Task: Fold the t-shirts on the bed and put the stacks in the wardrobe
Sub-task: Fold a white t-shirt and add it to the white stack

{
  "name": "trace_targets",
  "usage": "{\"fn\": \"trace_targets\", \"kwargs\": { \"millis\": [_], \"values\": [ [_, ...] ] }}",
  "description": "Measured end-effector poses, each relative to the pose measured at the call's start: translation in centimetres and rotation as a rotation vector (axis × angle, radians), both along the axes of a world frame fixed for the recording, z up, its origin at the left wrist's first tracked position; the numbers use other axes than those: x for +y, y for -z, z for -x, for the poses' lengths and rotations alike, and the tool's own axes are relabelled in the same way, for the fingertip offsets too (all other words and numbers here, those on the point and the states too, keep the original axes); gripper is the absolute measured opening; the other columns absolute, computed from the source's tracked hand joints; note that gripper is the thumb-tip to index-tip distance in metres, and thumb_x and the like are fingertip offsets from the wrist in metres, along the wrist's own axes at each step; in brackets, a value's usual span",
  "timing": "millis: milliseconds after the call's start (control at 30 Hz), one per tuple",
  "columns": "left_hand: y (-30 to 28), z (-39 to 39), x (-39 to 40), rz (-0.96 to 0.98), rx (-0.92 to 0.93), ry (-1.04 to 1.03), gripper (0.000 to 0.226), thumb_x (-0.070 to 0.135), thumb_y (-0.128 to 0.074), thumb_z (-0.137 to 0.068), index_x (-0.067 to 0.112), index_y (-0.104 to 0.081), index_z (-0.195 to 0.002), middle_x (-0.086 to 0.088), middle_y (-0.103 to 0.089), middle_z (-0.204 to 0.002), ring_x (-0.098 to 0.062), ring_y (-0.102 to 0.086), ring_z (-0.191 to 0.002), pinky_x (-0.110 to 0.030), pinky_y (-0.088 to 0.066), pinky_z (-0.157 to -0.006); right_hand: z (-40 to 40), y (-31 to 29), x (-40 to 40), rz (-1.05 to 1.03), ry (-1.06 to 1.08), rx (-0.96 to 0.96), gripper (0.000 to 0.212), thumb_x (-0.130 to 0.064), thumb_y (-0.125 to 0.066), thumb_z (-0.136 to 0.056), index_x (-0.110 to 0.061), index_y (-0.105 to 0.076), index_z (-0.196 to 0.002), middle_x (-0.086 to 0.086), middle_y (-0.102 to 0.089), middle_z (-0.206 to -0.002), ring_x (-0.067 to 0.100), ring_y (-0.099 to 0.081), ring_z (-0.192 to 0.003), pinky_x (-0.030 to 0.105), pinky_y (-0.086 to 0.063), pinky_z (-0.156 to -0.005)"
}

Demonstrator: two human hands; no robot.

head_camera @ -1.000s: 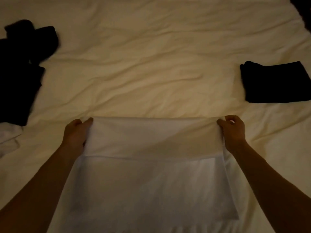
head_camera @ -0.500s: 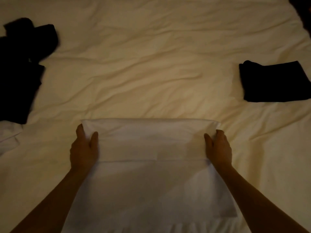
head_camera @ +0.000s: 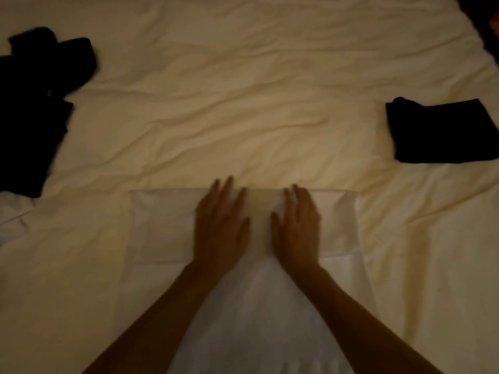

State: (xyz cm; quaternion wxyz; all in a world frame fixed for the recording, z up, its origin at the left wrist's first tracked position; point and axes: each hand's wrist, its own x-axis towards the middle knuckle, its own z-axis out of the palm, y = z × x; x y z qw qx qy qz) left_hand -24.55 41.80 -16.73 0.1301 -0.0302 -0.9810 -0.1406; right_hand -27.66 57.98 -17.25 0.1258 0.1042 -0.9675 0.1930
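A white t-shirt point(head_camera: 162, 228) lies flat on the cream bed sheet point(head_camera: 243, 117) in front of me, its far part folded back over itself into a wide band. My left hand point(head_camera: 220, 225) and my right hand point(head_camera: 297, 225) lie side by side on the middle of that folded band, palms down, fingers straight and slightly spread. A folded black t-shirt point(head_camera: 440, 130) rests on the sheet at the right. Unfolded black clothes point(head_camera: 29, 112) lie heaped at the left edge.
A bit of white cloth point(head_camera: 10, 220) pokes out below the black heap at the left. A dark shape point(head_camera: 486, 20) fills the top right corner. The sheet is wrinkled across the middle of the bed.
Both hands let go of the fold's outer corners and slid inward along the band to its middle, where they now lie flat. The fold has settled onto the shirt.
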Motion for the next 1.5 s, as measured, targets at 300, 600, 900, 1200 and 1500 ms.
{"fn": "trace_targets", "kwargs": {
  "millis": [300, 600, 900, 1200, 1500],
  "values": [
    [4.1, -0.5, -5.9, 0.221, -0.236, -0.168, 0.058, 0.047, -0.033, -0.100, 0.021, -0.038, -0.152, -0.010, -0.030, -0.160, -0.038, -0.021, -0.149, -0.051, -0.013, -0.119, 4.0, 3.7, 5.6, -0.375, 0.129, -0.326, 0.074, -0.052, -0.017, -0.097, -0.004, -0.036, -0.149, 0.015, -0.036, -0.155, 0.034, -0.029, -0.145, 0.051, -0.011, -0.118],
    [0.8, -1.8, -14.8, -0.559, -0.276, -0.903, 0.063, 0.044, -0.067, -0.090, 0.006, -0.047, -0.137, -0.019, -0.051, -0.132, -0.038, -0.052, -0.118, -0.046, -0.041, -0.101, 6.6, -0.2, 12.3, 0.101, 0.467, -0.595, 0.071, -0.051, -0.052, -0.095, -0.006, -0.033, -0.146, 0.021, -0.045, -0.140, 0.040, -0.047, -0.124, 0.048, -0.041, -0.101],
    [-0.9, -1.0, -15.7, -1.033, -0.521, -0.831, 0.036, 0.025, -0.068, -0.093, 0.010, -0.063, -0.125, -0.014, -0.066, -0.118, -0.033, -0.064, -0.100, -0.047, -0.052, -0.086, 6.8, -1.2, 12.6, 0.448, 0.513, -0.780, 0.063, -0.036, -0.070, -0.089, 0.007, -0.050, -0.131, 0.022, -0.058, -0.127, 0.032, -0.056, -0.106, 0.036, -0.045, -0.084],
    [-0.2, -4.7, -12.6, -0.601, -0.488, -0.691, 0.043, 0.018, -0.061, -0.095, 0.003, -0.045, -0.132, -0.023, -0.057, -0.126, -0.040, -0.055, -0.113, -0.038, -0.039, -0.085, 4.5, -1.6, 12.7, 0.315, 0.410, -0.777, 0.069, -0.041, -0.066, -0.091, -0.003, -0.036, -0.139, 0.023, -0.052, -0.133, 0.042, -0.051, -0.120, 0.046, -0.043, -0.096],
    [-1.7, -1.2, -13.4, -1.080, -0.352, -0.923, 0.047, 0.035, -0.077, -0.082, 0.019, -0.058, -0.122, -0.003, -0.062, -0.121, -0.023, -0.061, -0.101, -0.037, -0.051, -0.086, 6.7, -1.7, 12.6, 0.609, 0.527, -0.740, 0.061, -0.054, -0.070, -0.083, -0.007, -0.057, -0.118, 0.008, -0.063, -0.110, 0.028, -0.062, -0.097, 0.042, -0.055, -0.083]
  ]
}}
